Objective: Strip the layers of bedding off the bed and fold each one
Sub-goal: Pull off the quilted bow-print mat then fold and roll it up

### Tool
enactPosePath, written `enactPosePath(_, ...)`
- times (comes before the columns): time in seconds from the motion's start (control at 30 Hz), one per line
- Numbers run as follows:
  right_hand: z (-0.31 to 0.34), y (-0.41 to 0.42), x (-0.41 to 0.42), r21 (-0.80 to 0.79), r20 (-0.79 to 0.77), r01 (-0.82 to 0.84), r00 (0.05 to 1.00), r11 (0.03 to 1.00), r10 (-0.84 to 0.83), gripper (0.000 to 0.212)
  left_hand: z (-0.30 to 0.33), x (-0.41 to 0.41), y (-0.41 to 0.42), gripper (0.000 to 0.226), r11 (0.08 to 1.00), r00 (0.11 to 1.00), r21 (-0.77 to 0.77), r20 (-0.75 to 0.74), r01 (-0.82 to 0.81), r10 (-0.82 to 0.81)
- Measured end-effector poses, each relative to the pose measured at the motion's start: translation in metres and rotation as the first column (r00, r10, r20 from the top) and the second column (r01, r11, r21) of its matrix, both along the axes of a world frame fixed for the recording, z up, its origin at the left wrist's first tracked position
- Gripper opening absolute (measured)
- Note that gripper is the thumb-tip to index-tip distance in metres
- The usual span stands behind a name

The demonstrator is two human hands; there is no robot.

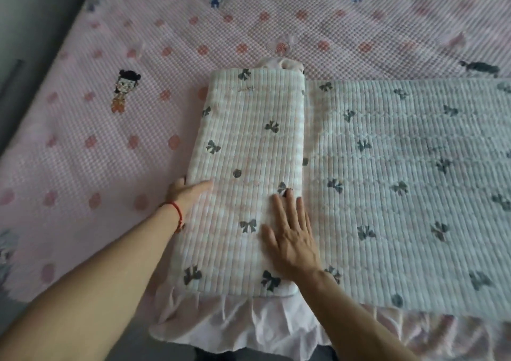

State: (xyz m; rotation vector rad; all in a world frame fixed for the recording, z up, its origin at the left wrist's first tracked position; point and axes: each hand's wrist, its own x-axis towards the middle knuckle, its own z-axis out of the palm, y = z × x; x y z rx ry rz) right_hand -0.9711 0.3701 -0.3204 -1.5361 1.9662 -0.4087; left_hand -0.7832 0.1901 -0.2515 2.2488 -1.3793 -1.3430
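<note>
Pink waffle-textured sheet (83,145) covers the whole bed, dotted with red-pink spots and a few cartoon figures, one little character at about 9 o'clock. Loads of bare sheet from 9 round to 1 o'clock, so that whole side is open. The bed's left edge runs diagonally up at 10 o'clock, with grey floor (33,29) past it. The near edge sits at 6 o'clock.

On top of that lies the quilted blanket (401,183), white with narrow stitched ribs and small dark bows all over. It stretches from the centre off toward 3 o'clock, going out of frame there, and that long part lies flat in a single layer. Its left end is folded into a thick block (249,153) right in the middle, with a straight crease running 12 to 6 down its right side. The block looks a bit warmer in tone than the flat part. A pale pink frill (229,324) hangs off the blanket's near edge at 6 o'clock, crumpled and spilling over the bed edge.

Left hand (186,196) at about 8 o'clock is on the block's left edge, thumb on top, the other fingers hidden, so can't say how tight that grip is. There's a red string bracelet (177,214) on that wrist. Right hand (290,236) is flat, fingers spread, palm pressed down on the block near the crease, gripping nothing.
</note>
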Motion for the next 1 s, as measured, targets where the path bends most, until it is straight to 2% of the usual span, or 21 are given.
enactPosePath(0.03,-0.001,0.001,-0.004,-0.024,0.0,-0.002,1.0,1.0,0.002,0.07,0.01,-0.001,-0.008,0.049,0.998,0.997,0.06,-0.078,0.012,-0.007)
enactPosePath(0.1,0.001,0.002,-0.01,-0.073,-0.014,-0.034,0.999,0.997,0.033,0.069,0.02,0.003,-0.02,0.069,0.988,0.988,0.107,-0.122,0.109,-0.095)
enactPosePath(0.13,0.003,0.003,-0.015,-0.088,0.003,-0.047,0.999,0.995,0.047,0.068,0.029,0.0,-0.023,0.082,0.981,0.979,0.084,-0.118,0.175,-0.164)
enactPosePath(0.17,0.009,0.004,-0.023,-0.1,0.05,-0.04,0.998,0.994,0.045,0.066,0.041,-0.006,-0.025,0.085,0.97,0.966,0.053,-0.117,0.239,-0.231)
enactPosePath(0.23,0.02,0.005,-0.039,-0.071,0.245,0.015,0.97,0.997,0.003,0.063,0.073,-0.026,-0.018,0.066,0.949,0.937,-0.004,-0.158,0.314,-0.311)
enactPosePath(0.3,0.036,0.005,-0.061,-0.015,0.452,0.096,0.888,0.995,-0.079,0.055,0.095,-0.048,-0.01,0.051,0.94,0.911,-0.046,-0.234,0.338,-0.339)
enactPosePath(0.37,0.056,0.007,-0.087,0.024,0.557,0.148,0.819,0.989,-0.136,0.046,0.118,-0.08,0.004,0.05,0.926,0.893,-0.102,-0.246,0.363,-0.377)
enactPosePath(0.4,0.066,0.01,-0.097,0.043,0.602,0.173,0.782,0.984,-0.164,0.043,0.125,-0.096,0.012,0.057,0.922,0.896,-0.134,-0.221,0.363,-0.385)
enactPosePath(0.47,0.085,0.015,-0.121,0.088,0.694,0.233,0.683,0.969,-0.227,0.041,0.14,-0.141,0.03,0.078,0.909,0.904,-0.19,-0.151,0.37,-0.4)
enactPosePath(0.53,0.104,0.022,-0.142,0.137,0.784,0.273,0.557,0.952,-0.273,0.04,0.149,-0.192,0.057,0.089,0.879,0.887,-0.241,-0.115,0.412,-0.448)
enactPosePath(0.6,0.121,0.031,-0.161,0.19,0.864,0.323,0.393,0.927,-0.314,0.045,0.149,-0.246,0.086,0.098,0.826,0.851,-0.269,-0.044,0.495,-0.524)
enactPosePath(0.7,0.131,0.056,-0.204,0.189,0.916,0.498,0.22,0.846,-0.334,0.04,0.133,-0.323,0.125,0.087,0.748,0.795,-0.292,0.083,0.596,-0.601)
enactPosePath(0.8,0.12,0.086,-0.256,0.303,0.919,0.525,0.058,0.795,-0.389,0.057,0.1,-0.383,0.154,0.075,0.701,0.727,-0.225,0.049,0.676,-0.685)
enactPosePath(0.83,0.112,0.097,-0.268,0.338,0.909,0.502,0.044,0.796,-0.414,0.061,0.088,-0.394,0.162,0.067,0.684,0.701,-0.191,0.027,0.704,-0.713)
enactPosePath(0.87,0.104,0.108,-0.277,0.353,0.888,0.5,0.086,0.791,-0.451,0.058,0.075,-0.402,0.168,0.059,0.66,0.667,-0.147,0.005,0.737,-0.745)
enactPosePath(0.97,0.077,0.143,-0.291,0.312,0.725,0.523,0.409,0.793,-0.554,0.037,0.041,-0.408,0.182,0.048,0.558,0.563,-0.118,0.015,0.821,-0.826)
enactPosePath(1.0,0.07,0.15,-0.294,0.326,0.686,0.515,0.448,0.793,-0.573,0.036,0.033,-0.406,0.181,0.046,0.526,0.544,-0.183,0.066,0.831,-0.836)
